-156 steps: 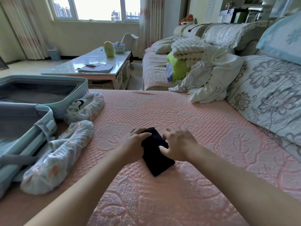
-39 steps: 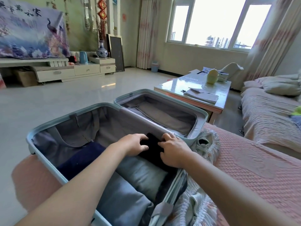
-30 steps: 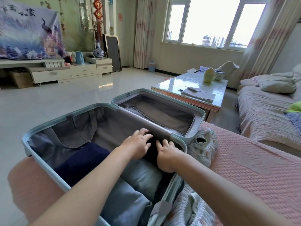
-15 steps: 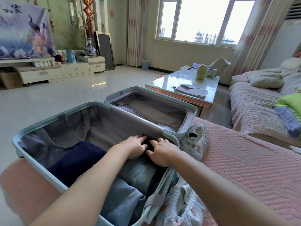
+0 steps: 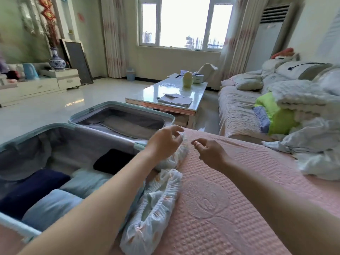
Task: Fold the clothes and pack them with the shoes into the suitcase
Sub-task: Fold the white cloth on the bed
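Observation:
The light-blue suitcase (image 5: 35, 128) lies open at the left on the pink-covered sofa. Inside it are a small black folded cloth (image 5: 110, 161), a navy folded piece (image 5: 31, 188) and pale blue folded pieces (image 5: 49, 207). Two shoes in white printed covers lie beside its right rim: the near one (image 5: 152, 208) in front, the far one (image 5: 174, 157) partly behind my left hand. My left hand (image 5: 165, 142) hovers over the far shoe, fingers loosely curled, holding nothing. My right hand (image 5: 209, 151) hovers above the sofa cover to the right, also empty.
A heap of white, green and blue laundry (image 5: 301, 129) lies on the sofa at the right. A glass coffee table (image 5: 171, 94) with papers and a yellow jar stands beyond the suitcase. Pink sofa cover (image 5: 230, 208) stretches in front of me.
Both hands have let go of the black cloth, which now lies in the suitcase, and have lifted out to the right, over the covered shoes. The view turned right.

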The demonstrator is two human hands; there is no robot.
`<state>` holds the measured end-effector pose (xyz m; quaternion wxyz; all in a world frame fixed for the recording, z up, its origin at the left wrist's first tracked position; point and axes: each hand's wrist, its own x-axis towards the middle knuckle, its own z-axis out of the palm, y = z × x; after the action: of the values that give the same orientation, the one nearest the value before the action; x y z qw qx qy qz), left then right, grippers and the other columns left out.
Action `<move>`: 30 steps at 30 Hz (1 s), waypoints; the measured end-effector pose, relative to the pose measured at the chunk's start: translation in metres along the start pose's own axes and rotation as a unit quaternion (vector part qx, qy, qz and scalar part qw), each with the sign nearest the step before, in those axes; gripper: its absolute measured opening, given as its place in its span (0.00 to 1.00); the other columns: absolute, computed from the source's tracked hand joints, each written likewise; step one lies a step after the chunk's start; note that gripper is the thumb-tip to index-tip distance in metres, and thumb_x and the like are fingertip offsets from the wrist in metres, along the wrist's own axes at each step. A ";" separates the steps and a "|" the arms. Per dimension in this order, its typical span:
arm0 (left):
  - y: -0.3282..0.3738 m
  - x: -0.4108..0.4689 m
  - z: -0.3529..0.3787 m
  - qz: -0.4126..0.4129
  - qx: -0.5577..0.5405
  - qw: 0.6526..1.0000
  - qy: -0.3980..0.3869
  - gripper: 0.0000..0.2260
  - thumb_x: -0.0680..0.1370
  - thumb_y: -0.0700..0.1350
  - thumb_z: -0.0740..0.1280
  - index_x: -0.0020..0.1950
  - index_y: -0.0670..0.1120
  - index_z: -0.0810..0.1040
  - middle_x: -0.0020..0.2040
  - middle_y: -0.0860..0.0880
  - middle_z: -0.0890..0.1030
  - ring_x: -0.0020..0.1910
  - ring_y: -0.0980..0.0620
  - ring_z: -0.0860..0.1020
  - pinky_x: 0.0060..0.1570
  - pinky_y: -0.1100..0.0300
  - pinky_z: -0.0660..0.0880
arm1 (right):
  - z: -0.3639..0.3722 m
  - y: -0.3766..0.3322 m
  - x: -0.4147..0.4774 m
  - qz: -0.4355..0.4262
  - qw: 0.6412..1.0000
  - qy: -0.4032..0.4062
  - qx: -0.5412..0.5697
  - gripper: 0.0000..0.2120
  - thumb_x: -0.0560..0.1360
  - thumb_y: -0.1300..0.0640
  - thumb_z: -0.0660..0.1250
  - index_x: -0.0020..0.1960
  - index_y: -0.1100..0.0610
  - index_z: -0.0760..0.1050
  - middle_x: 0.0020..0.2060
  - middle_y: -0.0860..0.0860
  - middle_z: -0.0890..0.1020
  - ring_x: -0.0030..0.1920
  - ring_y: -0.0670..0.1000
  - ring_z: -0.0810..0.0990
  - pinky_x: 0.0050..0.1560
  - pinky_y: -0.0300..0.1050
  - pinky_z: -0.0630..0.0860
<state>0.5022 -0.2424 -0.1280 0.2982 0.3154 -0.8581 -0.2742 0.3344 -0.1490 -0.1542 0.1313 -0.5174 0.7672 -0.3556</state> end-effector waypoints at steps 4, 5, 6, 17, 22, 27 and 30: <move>0.079 0.022 0.080 0.016 -0.035 0.998 -0.057 0.10 0.79 0.51 0.65 0.60 0.56 0.80 0.53 0.53 0.83 0.49 0.51 0.81 0.51 0.56 0.78 | -0.086 0.083 -0.031 0.065 0.997 0.024 -0.043 0.16 0.81 0.46 0.61 0.55 0.54 0.82 0.52 0.55 0.85 0.47 0.57 0.83 0.55 0.57 0.79; 0.099 0.027 0.102 0.008 -0.065 0.995 -0.070 0.09 0.79 0.51 0.66 0.58 0.56 0.81 0.51 0.53 0.84 0.48 0.50 0.81 0.50 0.57 0.78 | -0.109 0.103 -0.041 0.081 0.995 0.036 -0.049 0.17 0.80 0.45 0.61 0.55 0.54 0.83 0.53 0.55 0.85 0.47 0.57 0.82 0.55 0.56 0.79; 0.119 0.032 0.126 -0.004 -0.103 0.991 -0.084 0.08 0.78 0.50 0.67 0.55 0.56 0.82 0.49 0.51 0.85 0.47 0.49 0.82 0.50 0.56 0.79 | -0.132 0.123 -0.052 0.100 0.992 0.046 -0.055 0.17 0.81 0.46 0.61 0.57 0.55 0.82 0.54 0.56 0.85 0.47 0.55 0.81 0.56 0.53 0.79; 0.298 0.088 0.408 0.012 -0.176 0.955 -0.237 0.12 0.77 0.42 0.67 0.61 0.45 0.79 0.41 0.49 0.81 0.36 0.50 0.79 0.34 0.65 0.70 | -0.302 0.354 -0.133 0.278 0.942 0.125 -0.138 0.16 0.77 0.48 0.65 0.62 0.49 0.79 0.59 0.50 0.82 0.58 0.51 0.80 0.60 0.43 0.75; 0.307 0.133 0.494 0.073 -0.003 0.968 -0.239 0.21 0.77 0.45 0.66 0.71 0.49 0.72 0.67 0.46 0.75 0.64 0.46 0.75 0.61 0.56 0.73 | -0.323 0.433 -0.095 0.273 0.929 0.091 -0.232 0.20 0.77 0.50 0.61 0.69 0.47 0.72 0.68 0.48 0.72 0.65 0.56 0.75 0.66 0.52 0.73; 0.280 0.174 0.554 0.108 0.128 0.948 -0.272 0.34 0.76 0.47 0.70 0.79 0.51 0.59 0.76 0.44 0.64 0.72 0.42 0.66 0.69 0.53 0.65 | -0.319 0.483 -0.043 0.253 0.908 0.024 -0.334 0.31 0.80 0.57 0.59 0.80 0.45 0.54 0.80 0.50 0.51 0.75 0.58 0.61 0.72 0.58 0.65; 0.264 0.185 0.577 0.063 0.057 0.967 -0.241 0.17 0.77 0.42 0.68 0.65 0.52 0.80 0.61 0.43 0.80 0.55 0.45 0.80 0.55 0.57 0.77 | -0.310 0.499 -0.028 0.232 0.888 0.000 -0.398 0.35 0.81 0.59 0.57 0.81 0.43 0.44 0.81 0.51 0.42 0.79 0.58 0.48 0.76 0.59 0.56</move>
<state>-0.1078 -0.0389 -0.2789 0.0809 0.2023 -0.9370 -0.2732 -0.1796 0.1083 -0.2781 -0.0071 -0.3335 0.9425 0.0197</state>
